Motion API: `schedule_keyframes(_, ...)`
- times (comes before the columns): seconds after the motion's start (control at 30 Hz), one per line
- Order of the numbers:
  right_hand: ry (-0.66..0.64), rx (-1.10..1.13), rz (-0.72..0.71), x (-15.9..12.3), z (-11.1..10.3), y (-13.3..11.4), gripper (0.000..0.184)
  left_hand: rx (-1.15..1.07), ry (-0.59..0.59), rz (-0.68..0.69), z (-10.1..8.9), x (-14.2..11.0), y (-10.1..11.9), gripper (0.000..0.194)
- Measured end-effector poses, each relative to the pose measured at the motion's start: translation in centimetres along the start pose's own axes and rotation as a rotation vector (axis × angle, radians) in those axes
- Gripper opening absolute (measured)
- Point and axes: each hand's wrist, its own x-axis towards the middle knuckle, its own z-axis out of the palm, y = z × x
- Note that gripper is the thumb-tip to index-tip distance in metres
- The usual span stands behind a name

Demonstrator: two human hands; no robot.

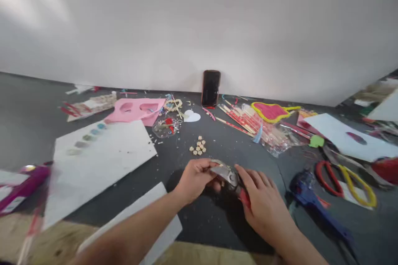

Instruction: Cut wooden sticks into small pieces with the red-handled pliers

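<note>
My right hand (pixel 264 198) is wrapped around the red handle of a pair of pruning shears (pixel 228 175), whose metal blades point left. At the blade end, my left hand (pixel 194 180) is closed in a pinch. A small pale piece shows between the blades, too little visible to name, and whatever the left fingers hold is mostly hidden. Just beyond the hands lies a small cluster of cream, flower-shaped pieces (pixel 199 146) on the dark table (pixel 192 225).
A phone (pixel 211 87) leans against the white wall. On the left are a white board (pixel 102 161), pink foam (pixel 137 109) and a bag of beads (pixel 167 126). On the right lie chopsticks (pixel 238 118), a blue glue gun (pixel 317 207) and scissors with red and yellow handles (pixel 329 178).
</note>
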Motion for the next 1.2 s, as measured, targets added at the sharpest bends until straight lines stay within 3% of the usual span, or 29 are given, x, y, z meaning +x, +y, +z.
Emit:
schedule_keyframes(0.27, -0.056, 0.019, 0.012, -0.22, -0.06, 0.04, 0.055, 0.004, -0.001, -0.027, 0.30, -0.43, -0.22, 0.013)
schedule_keyframes(0.5, 0.002, -0.017, 0.015, 0.34, 0.11, -0.07, 0.056, -0.008, 0.089, -0.028, 0.68, -0.32, 0.21, 0.006)
schedule_keyframes(0.87, 0.017, 0.000, -0.023, 0.15, -0.09, -0.02, 0.066, 0.046, 0.024, 0.014, 0.23, -0.39, 0.17, 0.011)
schedule_keyframes(1.2, -0.027, 0.027, -0.044, 0.33, -0.22, 0.39, 0.061, 0.065, 0.033, 0.020, 0.35, -0.49, 0.22, 0.010)
